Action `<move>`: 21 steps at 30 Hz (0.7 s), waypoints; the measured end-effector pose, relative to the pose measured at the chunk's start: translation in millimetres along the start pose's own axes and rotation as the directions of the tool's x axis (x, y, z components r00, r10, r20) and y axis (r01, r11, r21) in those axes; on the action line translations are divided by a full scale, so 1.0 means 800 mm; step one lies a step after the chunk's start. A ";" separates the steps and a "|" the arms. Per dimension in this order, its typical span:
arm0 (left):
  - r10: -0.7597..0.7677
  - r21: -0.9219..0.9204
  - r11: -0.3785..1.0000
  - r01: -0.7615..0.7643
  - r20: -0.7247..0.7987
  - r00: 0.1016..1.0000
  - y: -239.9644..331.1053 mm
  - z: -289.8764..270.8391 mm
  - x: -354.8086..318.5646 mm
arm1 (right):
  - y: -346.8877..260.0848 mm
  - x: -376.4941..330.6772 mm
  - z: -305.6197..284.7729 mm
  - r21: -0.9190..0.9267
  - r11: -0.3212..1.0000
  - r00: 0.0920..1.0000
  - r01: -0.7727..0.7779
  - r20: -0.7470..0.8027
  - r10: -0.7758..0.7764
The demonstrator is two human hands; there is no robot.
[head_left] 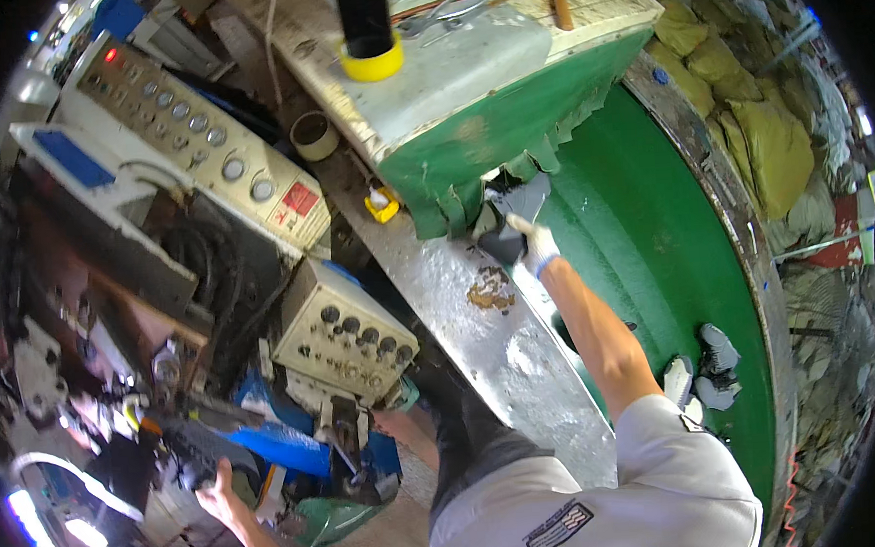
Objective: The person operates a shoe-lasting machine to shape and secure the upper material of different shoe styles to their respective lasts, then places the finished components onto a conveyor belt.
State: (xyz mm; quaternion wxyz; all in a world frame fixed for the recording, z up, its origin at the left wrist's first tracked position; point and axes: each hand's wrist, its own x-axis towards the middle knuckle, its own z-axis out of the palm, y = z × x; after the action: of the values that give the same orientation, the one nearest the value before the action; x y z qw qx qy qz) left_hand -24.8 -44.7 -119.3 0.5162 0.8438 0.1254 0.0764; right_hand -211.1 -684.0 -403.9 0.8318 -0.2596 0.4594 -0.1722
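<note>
We are reaching up with our right hand (534, 249), gloved in white and grey, toward twelve o'clock, where it is closing around a dark scraper-like tool (514, 221) whose flat blade is meeting the torn lower edge of the green sheet (461, 172) hanging off the workbench (465, 71). To the right hand's three o'clock the big green drum wall (657, 260) is curving away. Our left hand (220, 492) is sitting low at about eight o'clock in the view, bare, with fingers curled on a dark piece of machinery (192, 444) (we cannot tell exactly what it is gripping). The two hands are working well apart. At eleven o'clock from the tool a yellow tape roll (375, 65) is standing on the bench with a black cylinder (364, 15) upright in it. A beige control box with knobs (346, 329) is sitting between the hands.
</note>
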 end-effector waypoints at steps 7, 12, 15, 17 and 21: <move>-0.103 0.242 0.970 -0.009 0.444 0.890 -0.043 -0.104 0.027 | 0.137 -0.314 0.155 0.342 0.817 0.719 -0.465 0.685 0.122; -0.136 -0.098 0.972 0.214 0.511 0.849 -0.035 -0.087 0.014 | 0.232 -0.409 0.311 -0.034 0.874 0.679 -0.485 0.615 0.401; -0.130 -0.280 0.882 0.378 0.627 0.768 -0.006 -0.025 0.015 | 0.283 -0.405 0.349 -0.099 0.834 0.676 -0.543 0.538 0.504; -0.124 -0.312 0.855 0.415 0.653 0.747 -0.019 -0.023 0.034 | 0.285 -0.433 0.400 -0.255 0.898 0.610 -0.359 0.664 0.433; -0.164 -0.402 0.824 0.399 0.504 0.848 -0.056 -0.045 0.067 | 0.321 -0.428 0.461 -0.372 0.918 0.659 -0.136 0.658 0.365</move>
State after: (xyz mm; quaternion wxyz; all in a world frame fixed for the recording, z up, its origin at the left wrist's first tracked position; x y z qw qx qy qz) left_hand 11.5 21.2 -142.3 0.7338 0.6492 0.1060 -0.1698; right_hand -61.7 -196.5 -161.3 0.9122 -0.3584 0.1508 0.1295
